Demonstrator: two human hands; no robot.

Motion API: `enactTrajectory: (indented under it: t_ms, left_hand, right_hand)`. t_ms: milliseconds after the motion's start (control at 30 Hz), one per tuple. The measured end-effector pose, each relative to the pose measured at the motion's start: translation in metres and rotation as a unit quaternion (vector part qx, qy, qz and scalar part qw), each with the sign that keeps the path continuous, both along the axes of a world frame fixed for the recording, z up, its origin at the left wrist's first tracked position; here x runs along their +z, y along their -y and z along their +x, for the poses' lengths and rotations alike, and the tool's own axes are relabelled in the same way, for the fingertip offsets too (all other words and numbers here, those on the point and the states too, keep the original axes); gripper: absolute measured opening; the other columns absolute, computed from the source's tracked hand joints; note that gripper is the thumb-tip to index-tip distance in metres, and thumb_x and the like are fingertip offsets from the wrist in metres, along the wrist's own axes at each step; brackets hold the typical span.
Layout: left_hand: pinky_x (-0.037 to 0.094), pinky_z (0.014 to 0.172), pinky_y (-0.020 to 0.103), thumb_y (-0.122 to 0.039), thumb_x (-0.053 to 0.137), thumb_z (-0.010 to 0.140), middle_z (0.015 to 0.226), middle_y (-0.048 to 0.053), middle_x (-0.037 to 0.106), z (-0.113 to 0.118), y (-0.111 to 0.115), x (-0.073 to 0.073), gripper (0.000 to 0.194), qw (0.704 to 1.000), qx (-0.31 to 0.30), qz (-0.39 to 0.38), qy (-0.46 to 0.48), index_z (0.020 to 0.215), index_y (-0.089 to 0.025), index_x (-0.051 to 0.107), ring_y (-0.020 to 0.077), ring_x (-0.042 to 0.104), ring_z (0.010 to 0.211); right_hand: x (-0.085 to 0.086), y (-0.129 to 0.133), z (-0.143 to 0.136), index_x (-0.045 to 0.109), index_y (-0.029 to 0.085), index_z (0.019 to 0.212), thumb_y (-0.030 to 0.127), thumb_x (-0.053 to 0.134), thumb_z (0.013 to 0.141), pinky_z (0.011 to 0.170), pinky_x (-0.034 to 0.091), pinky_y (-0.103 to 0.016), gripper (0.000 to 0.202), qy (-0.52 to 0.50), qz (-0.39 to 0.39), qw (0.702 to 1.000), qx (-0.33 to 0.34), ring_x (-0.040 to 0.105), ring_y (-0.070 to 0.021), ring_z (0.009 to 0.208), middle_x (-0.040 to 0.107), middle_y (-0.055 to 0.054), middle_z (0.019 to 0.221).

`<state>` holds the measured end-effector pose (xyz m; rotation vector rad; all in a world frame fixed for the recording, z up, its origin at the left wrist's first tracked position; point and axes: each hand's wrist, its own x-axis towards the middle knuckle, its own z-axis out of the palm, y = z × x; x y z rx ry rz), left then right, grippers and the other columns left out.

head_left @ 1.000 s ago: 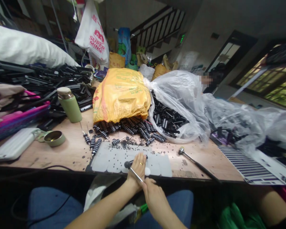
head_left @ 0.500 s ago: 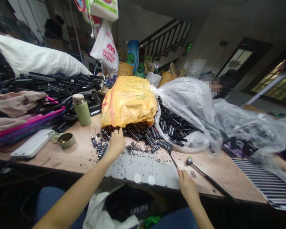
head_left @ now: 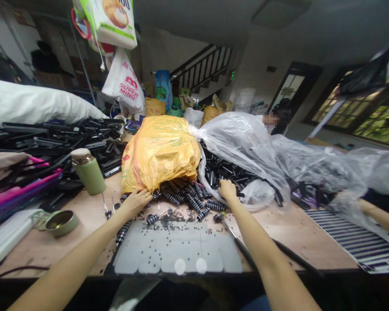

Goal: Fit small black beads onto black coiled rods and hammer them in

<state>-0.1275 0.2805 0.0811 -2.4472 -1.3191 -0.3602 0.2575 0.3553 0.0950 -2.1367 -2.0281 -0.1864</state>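
My left hand (head_left: 136,203) rests at the lower left edge of the yellow sack (head_left: 164,149), beside the ribbed black-and-white parts (head_left: 178,190); whether it grips anything is hidden. My right hand (head_left: 228,190) reaches to the opening of the clear plastic bag (head_left: 243,134), its fingers curled at the black plastic pieces (head_left: 214,166); what they hold is too small to name. Below my right forearm lies a metal-shafted tool (head_left: 230,229), which neither hand touches. Small black bits are scattered over the grey mat (head_left: 168,250).
A green flask (head_left: 89,172) and an open cup (head_left: 62,223) stand at the left, near a pink basket (head_left: 29,185). Black parts are heaped behind. A striped sheet (head_left: 353,237) and another person's arm (head_left: 379,216) are at the right.
My right hand has let go of the metal-shafted tool and moved up to the clear bag's opening. My left hand remains by the sack's lower edge. The camera view has shifted.
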Motion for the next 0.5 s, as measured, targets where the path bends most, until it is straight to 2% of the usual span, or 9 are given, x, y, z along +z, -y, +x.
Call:
enactTrajectory:
  t_ms: [133, 200, 267, 333, 400, 500]
  left_hand:
    - [0.037, 0.081, 0.032, -0.008, 0.039, 0.081, 0.082, 0.008, 0.060, -0.001, 0.000, 0.002, 0.019, 0.998, -0.047, -0.042, -0.005, 0.086, -0.017, 0.055, 0.0193, 0.053, 0.085]
    - [0.039, 0.080, 0.034, -0.012, 0.039, 0.081, 0.085, 0.009, 0.061, 0.010, 0.005, 0.003, 0.020, 0.995, -0.040, -0.042, 0.079, 0.093, -0.015, 0.055, 0.0204, 0.055, 0.085]
    - [0.041, 0.080, 0.034, -0.021, 0.040, 0.083, 0.092, 0.010, 0.061, 0.030, 0.017, 0.005, 0.022, 0.975, -0.030, -0.057, 0.210, 0.099, -0.015, 0.052, 0.0209, 0.055, 0.088]
    - [0.042, 0.078, 0.033, -0.031, 0.042, 0.083, 0.095, 0.009, 0.061, 0.056, 0.034, 0.008, 0.025, 0.934, -0.011, -0.099, 0.344, 0.100, -0.015, 0.051, 0.0209, 0.056, 0.089]
    - [0.044, 0.070, 0.031, -0.038, 0.042, 0.083, 0.080, 0.004, 0.061, 0.083, 0.054, 0.011, 0.024, 0.880, 0.005, -0.182, 0.438, 0.090, -0.017, 0.051, 0.0188, 0.057, 0.077]
    - [0.042, 0.058, 0.026, -0.041, 0.044, 0.081, 0.060, -0.002, 0.053, 0.111, 0.080, 0.013, 0.024, 0.761, -0.010, -0.313, 0.568, 0.079, -0.018, 0.049, 0.0139, 0.054, 0.057]
  right_hand:
    - [-0.011, -0.007, -0.002, 0.060, 0.009, 0.088, 0.006, 0.040, 0.081, 0.074, 0.034, -0.028, 0.022, 0.006, -0.033, 0.999, -0.025, 0.056, -0.0199, 0.091, 0.063, -0.017, 0.090]
    - [-0.016, -0.003, 0.000, 0.057, 0.008, 0.098, 0.007, 0.040, 0.082, 0.076, 0.034, -0.029, 0.024, 0.006, -0.033, 0.998, -0.054, 0.055, -0.0209, 0.095, 0.063, -0.018, 0.093]
    - [-0.019, 0.001, 0.002, 0.053, 0.006, 0.105, 0.008, 0.042, 0.081, 0.078, 0.034, -0.031, 0.027, 0.001, -0.032, 0.996, -0.087, 0.054, -0.0227, 0.099, 0.062, -0.020, 0.096]
    - [-0.019, 0.001, 0.003, 0.053, 0.004, 0.106, 0.009, 0.044, 0.080, 0.080, 0.035, -0.032, 0.027, -0.011, -0.034, 0.993, -0.117, 0.054, -0.0242, 0.100, 0.062, -0.021, 0.097]
    - [-0.015, 0.000, 0.006, 0.055, 0.003, 0.102, 0.010, 0.046, 0.079, 0.080, 0.036, -0.033, 0.026, -0.032, -0.037, 0.989, -0.143, 0.055, -0.0256, 0.100, 0.061, -0.023, 0.097]
    - [-0.004, -0.001, 0.011, 0.057, 0.001, 0.099, 0.014, 0.052, 0.077, 0.077, 0.040, -0.036, 0.026, -0.077, -0.044, 0.981, -0.173, 0.057, -0.0273, 0.097, 0.062, -0.024, 0.096]
